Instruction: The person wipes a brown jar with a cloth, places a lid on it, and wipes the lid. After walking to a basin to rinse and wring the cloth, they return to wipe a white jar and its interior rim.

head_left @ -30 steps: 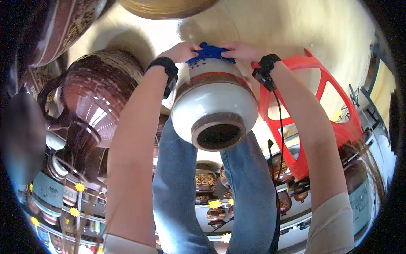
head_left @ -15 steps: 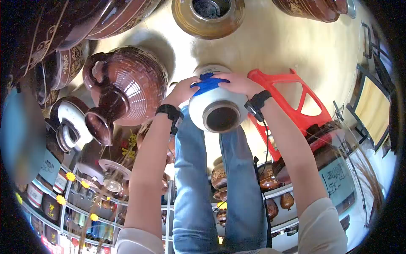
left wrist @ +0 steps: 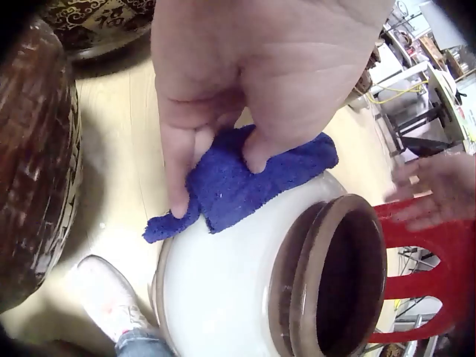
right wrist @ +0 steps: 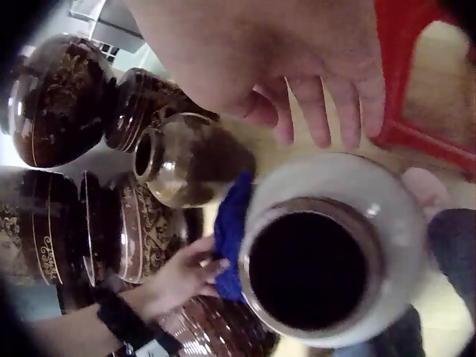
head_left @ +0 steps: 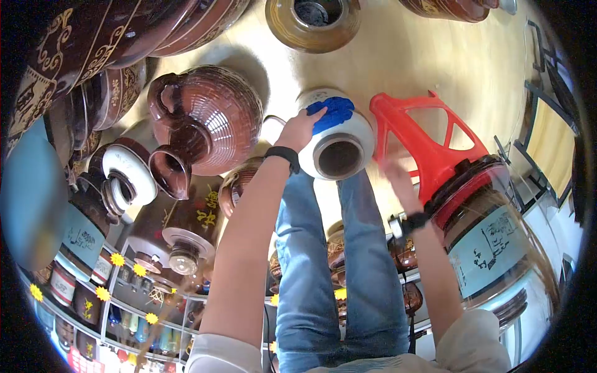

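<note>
A white jar [head_left: 365, 133] with a brown rim and a dark round mouth stands on the floor by the person's legs. Over its shoulder lies a blue cloth [head_left: 336, 112]. The left hand [head_left: 300, 130] pinches this cloth, thumb on top and fingers along its edge, as the left wrist view shows from close up. To the jar's right, the right hand [head_left: 397, 175] is off the cloth and in front of the red plastic stool. Its fingers [right wrist: 320, 119] are extended and spread, holding nothing, in the right wrist view.
A large brown jug [head_left: 224, 118] with a handle lies close on the left. Beyond the white jar sits a yellow-brown jar [head_left: 283, 31]. On the right is the red stool [head_left: 429, 140], with a big glass jar [head_left: 497, 248] near it. Shelves of pots line the lower left.
Both hands were on the blue cloth at the jar; the right hand has let go and moved to the right. The left hand stays on the cloth. The head view has shifted.
</note>
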`<state>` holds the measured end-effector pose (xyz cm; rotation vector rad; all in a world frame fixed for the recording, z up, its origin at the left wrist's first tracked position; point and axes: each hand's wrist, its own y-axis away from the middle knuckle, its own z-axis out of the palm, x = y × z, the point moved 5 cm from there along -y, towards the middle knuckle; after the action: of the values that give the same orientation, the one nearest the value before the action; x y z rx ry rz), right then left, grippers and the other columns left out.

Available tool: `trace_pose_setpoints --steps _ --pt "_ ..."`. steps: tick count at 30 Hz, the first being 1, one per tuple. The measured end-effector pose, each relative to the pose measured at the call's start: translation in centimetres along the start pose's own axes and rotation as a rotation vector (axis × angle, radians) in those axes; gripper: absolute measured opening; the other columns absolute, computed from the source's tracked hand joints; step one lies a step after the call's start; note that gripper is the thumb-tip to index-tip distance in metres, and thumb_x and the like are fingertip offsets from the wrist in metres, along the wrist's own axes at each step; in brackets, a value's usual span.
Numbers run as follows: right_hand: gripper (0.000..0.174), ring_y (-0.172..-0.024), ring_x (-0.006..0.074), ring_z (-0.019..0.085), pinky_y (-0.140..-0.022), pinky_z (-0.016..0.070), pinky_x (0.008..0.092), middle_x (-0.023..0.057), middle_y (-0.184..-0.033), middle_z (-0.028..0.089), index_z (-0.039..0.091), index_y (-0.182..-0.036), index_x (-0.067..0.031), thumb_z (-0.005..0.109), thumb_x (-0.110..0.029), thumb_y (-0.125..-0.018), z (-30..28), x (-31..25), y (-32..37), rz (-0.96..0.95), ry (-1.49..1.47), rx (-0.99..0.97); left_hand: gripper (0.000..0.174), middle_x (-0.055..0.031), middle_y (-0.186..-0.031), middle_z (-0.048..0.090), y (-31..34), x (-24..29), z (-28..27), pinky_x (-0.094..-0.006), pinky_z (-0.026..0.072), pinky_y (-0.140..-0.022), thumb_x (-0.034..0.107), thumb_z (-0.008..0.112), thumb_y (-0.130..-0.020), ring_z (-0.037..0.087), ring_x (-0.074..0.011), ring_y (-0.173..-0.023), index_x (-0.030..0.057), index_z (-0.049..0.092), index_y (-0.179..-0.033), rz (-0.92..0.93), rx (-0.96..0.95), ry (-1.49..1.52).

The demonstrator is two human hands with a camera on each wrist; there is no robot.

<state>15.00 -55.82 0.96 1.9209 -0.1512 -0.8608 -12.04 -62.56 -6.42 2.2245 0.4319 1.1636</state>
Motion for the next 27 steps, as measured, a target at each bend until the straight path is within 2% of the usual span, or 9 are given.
trace_pose_setpoints --steps 1,2,4,6,8,10,12,13,27 --pt "0.025 -0.088 0.0174 0.057 -0.08 0.0439 0.0282 0.0116 -0.092 0.062 0.059 -0.1 -0.0003 0.043 -0.016 -0.089 -0.5 5.2 2.1 0.087 0.125 -0.159 0.051 -0.0241 -0.103 0.05 0.1 0.1 -0.1 -0.04 0.0454 -0.082 0.003 0.036 -0.083 0.056 -0.0374 -0.09 0.0266 0.042 -0.128 -0.023 -0.009 -0.017" --pt "0.029 -0.093 0.0201 0.058 -0.082 0.0435 0.0302 0.0144 -0.096 0.062 0.059 -0.101 0.0004 0.042 -0.02 -0.09 -0.7 6.8 5.6 0.172 0.253 -0.226 0.052 -0.0241 -0.104 0.05 0.1 0.1 0.0 -0.0399 0.0455 -0.082 0.003 0.036 -0.083 0.056 -0.0373 -0.089 0.0267 0.042 -0.128 -0.045 -0.02 -0.034" --pt "0.034 -0.093 0.0214 0.058 -0.081 0.0434 0.0322 0.0162 -0.096 0.062 0.058 -0.1 0.0003 0.042 -0.028 -0.09 -1.9 8.4 11.8 0.273 0.37 -0.227 0.053 -0.0239 -0.103 0.05 0.2 -0.1 0.3 -0.0402 0.0461 -0.08 0.003 0.036 -0.083 0.056 -0.0375 -0.088 0.0272 0.041 -0.129 -0.017 0.013 -0.033" --pt "0.034 -0.081 0.0162 0.056 -0.067 0.0472 0.032 0.0066 -0.091 0.061 0.054 -0.111 -0.0047 0.041 -0.029 -0.091 -4.0 13.9 17.2 0.584 0.558 -0.309 0.054 -0.0238 -0.102 0.05 0.1 -0.3 0.4 -0.0406 0.0467 -0.079 0.003 0.036 -0.082 0.057 -0.0376 -0.086 0.0277 0.039 -0.13 0.013 0.044 -0.034" --pt "0.041 -0.078 0.0173 0.056 -0.065 0.0484 0.0343 0.0086 -0.093 0.059 0.052 -0.112 -0.0057 0.045 -0.038 -0.088 -5.2 21.4 23.6 0.689 -0.058 -0.374 0.056 -0.0236 -0.1 0.05 -0.1 -0.5 0.7 -0.0417 0.0479 -0.076 0.002 0.037 -0.082 0.058 -0.038 -0.083 0.0285 0.037 -0.131 -0.01 0.001 -0.065" --pt "0.054 -0.082 0.0192 0.059 -0.073 0.0492 0.0364 0.0121 -0.106 0.054 0.044 -0.121 -0.0064 0.047 -0.046 -0.085 -6.5 21.6 29.7 0.872 -0.086 -0.638 0.057 -0.0235 -0.098 0.05 -0.3 -0.6 0.7 -0.0423 0.0485 -0.075 0.002 0.037 -0.081 0.059 -0.038 -0.08 0.0292 0.036 -0.131 0.016 0.018 -0.068" --pt "0.054 -0.082 0.0193 0.059 -0.073 0.0491 0.0366 0.0122 -0.106 0.054 0.043 -0.121 -0.0065 0.047 -0.046 -0.085 -7.9 21.1 32.7 0.901 -0.08 -0.625 0.057 -0.0236 -0.099 0.05 -0.3 -0.7 1.0 -0.0423 0.0481 -0.076 0.002 0.037 -0.081 0.058 -0.0381 -0.081 0.03 0.037 -0.131 0.012 0.007 -0.068" --pt "0.054 -0.083 0.0193 0.059 -0.073 0.049 0.0368 0.0123 -0.107 0.054 0.043 -0.122 -0.0066 0.047 -0.047 -0.085 -8.3 21.0 33.7 0.924 -0.072 -0.616 0.055 -0.0208 -0.092 0.05 -0.3 -0.8 0.9 -0.0402 0.0473 -0.07 0.006 0.046 -0.082 0.056 -0.0361 -0.076 0.0311 0.038 -0.13 0.014 0.044 -0.074" --pt "0.059 -0.088 0.0197 0.058 -0.077 0.0477 0.0397 0.0133 -0.113 0.05 0.037 -0.126 -0.0078 0.046 -0.048 -0.085 -11.7 17.5 46.3 1.251 0.046 -0.51 0.05 -0.0216 -0.093 0.051 -0.6 -0.6 0.5 -0.0417 0.0471 -0.074 0.009 0.042 -0.084 0.057 -0.0369 -0.08 0.0312 0.04 -0.129 -0.002 0.01 -0.036"
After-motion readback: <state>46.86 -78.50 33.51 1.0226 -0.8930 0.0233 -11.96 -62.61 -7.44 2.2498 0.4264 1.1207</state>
